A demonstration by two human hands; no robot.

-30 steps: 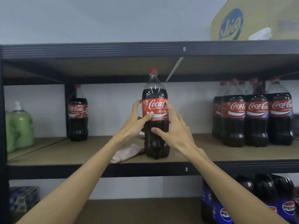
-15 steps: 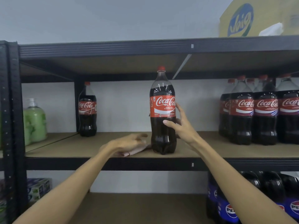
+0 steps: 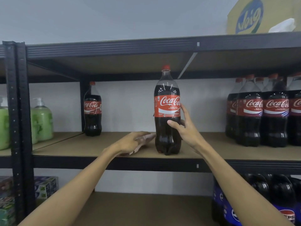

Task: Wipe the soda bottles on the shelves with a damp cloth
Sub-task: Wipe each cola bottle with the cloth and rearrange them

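A large Coca-Cola bottle (image 3: 167,111) with a red cap stands upright near the front of the middle shelf (image 3: 97,152). My right hand (image 3: 185,128) grips its right side, thumb across the front below the label. A pale pink cloth (image 3: 143,142) lies on the shelf just left of the bottle. My left hand (image 3: 132,142) rests on the cloth, covering most of it; how its fingers lie is unclear.
Another Coca-Cola bottle (image 3: 92,110) stands at the back left. Several Coca-Cola bottles (image 3: 263,111) crowd the right end. Pepsi bottles (image 3: 260,201) fill the lower shelf's right. Green soap dispensers (image 3: 41,119) sit on the neighbouring shelf. A yellow carton (image 3: 260,15) sits on top.
My left hand let go of the bottle and dropped onto the cloth on the shelf. My right hand stayed on the bottle's right side. The view shifted left.
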